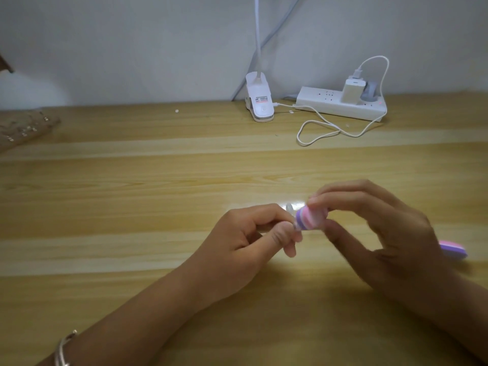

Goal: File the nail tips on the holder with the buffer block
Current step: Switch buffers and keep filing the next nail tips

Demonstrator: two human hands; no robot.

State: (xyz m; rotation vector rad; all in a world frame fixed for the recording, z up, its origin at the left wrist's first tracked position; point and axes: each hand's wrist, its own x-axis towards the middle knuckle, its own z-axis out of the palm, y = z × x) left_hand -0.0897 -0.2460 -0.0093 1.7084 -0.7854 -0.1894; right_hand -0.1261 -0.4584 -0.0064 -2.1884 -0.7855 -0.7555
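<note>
Filing is in hand at the near middle of the bench (132,180). The left hand (248,233) pinches the holder (294,224) between thumb and curled fingers, its grip closed on the clear stem. A pale nail tip (289,208) stands at the top of that stem, just above the fingers. The right hand (383,228) grasps the buffer block (310,217), striped purple, pink and white, with the forefinger above and the thumb below; its other fingers are spread loosely. The block's left end sits against the holder, just beside the tip. The view is blurred there, so I cannot tell whether the block touches the tip's edge or only the stem. A second striped block (453,250) lies on the bench at the right, partly hidden behind the right hand. At the far side stand a clip lamp (260,101) and a power strip (330,105) carrying a charger (352,92), with a looped white cable (317,132) in front. In my judgement one tip is being worked. How many tips the holder carries cannot be seen, so progress cannot be rated. The next move calls for short, light strokes of the block along the tip's free edge. The left pinch must be firm enough that the stem does not twist, and the holder then needs a small turn to present the other side.
</note>
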